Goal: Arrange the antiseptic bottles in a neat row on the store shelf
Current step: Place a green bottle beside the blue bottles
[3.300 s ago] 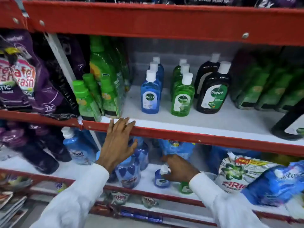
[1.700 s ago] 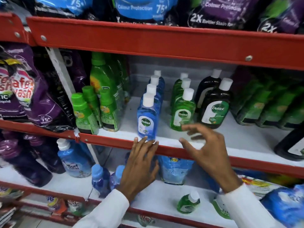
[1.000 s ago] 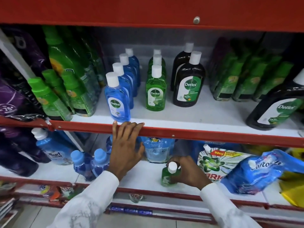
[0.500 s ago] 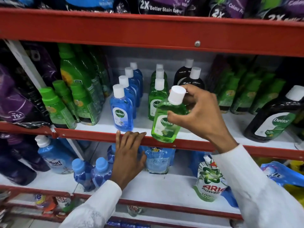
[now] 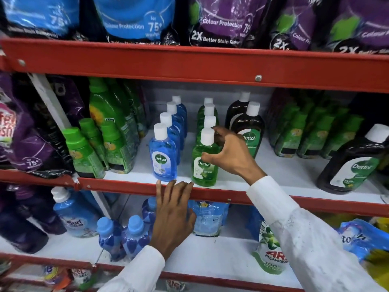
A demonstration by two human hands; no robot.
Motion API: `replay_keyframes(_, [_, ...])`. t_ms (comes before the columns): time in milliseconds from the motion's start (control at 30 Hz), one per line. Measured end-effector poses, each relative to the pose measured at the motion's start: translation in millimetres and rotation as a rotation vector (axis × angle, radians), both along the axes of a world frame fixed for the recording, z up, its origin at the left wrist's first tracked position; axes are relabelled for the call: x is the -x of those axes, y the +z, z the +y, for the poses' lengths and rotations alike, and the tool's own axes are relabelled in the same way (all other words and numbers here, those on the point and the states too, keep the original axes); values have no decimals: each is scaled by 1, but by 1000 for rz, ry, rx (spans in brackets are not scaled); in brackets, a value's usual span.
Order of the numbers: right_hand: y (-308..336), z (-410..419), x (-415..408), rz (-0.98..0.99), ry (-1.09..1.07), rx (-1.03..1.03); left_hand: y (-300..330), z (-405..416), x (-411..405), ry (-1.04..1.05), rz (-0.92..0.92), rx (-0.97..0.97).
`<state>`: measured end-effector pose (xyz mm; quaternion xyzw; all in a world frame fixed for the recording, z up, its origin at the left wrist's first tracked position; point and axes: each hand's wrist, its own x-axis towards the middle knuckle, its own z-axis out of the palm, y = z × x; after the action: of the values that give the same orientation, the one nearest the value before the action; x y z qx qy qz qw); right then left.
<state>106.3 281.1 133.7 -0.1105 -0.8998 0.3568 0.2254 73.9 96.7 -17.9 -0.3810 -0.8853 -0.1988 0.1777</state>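
On the middle shelf (image 5: 284, 178) stand three files of antiseptic bottles with white caps. A blue file is led by the front blue bottle (image 5: 162, 155). A green file is led by the front green bottle (image 5: 204, 165), which stands upright at the shelf's front edge. A brown file sits to the right, led by a brown bottle (image 5: 248, 127). My right hand (image 5: 229, 153) wraps the front green bottle's shoulder and neck. My left hand (image 5: 173, 209) rests flat, fingers spread, on the red shelf lip (image 5: 117, 184) below the blue bottle.
A larger brown antiseptic bottle (image 5: 351, 163) leans at the far right. Green cleaner bottles (image 5: 92, 148) crowd the left, green pouches (image 5: 311, 131) the right. Detergent bags fill the top shelf. The lower shelf holds blue bottles (image 5: 124, 234) and a detergent pack (image 5: 271, 249).
My right hand took a green bottle from the lower shelf, lifted it and set it down at the front of the green file. My left hand stayed on the shelf lip.
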Motion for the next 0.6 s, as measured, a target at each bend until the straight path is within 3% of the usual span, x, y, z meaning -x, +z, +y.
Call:
replay_keyframes(100, [-6, 3, -7, 25, 6, 7, 3, 12, -9, -10, 20, 4])
replay_keyframes(200, [-18, 16, -34, 174, -62, 61, 6, 32, -19, -98, 67, 0])
replay_keyframes(367, [-61, 52, -93, 564, -553, 75, 3, 63, -37, -150, 114, -13])
replay_keyframes(500, [-86, 99, -120, 610, -941, -16, -8, 69, -38, -125, 193, -41])
replay_keyframes(600, [-90, 136, -134, 544, -1108, 8, -10, 68, -35, -124, 209, -31])
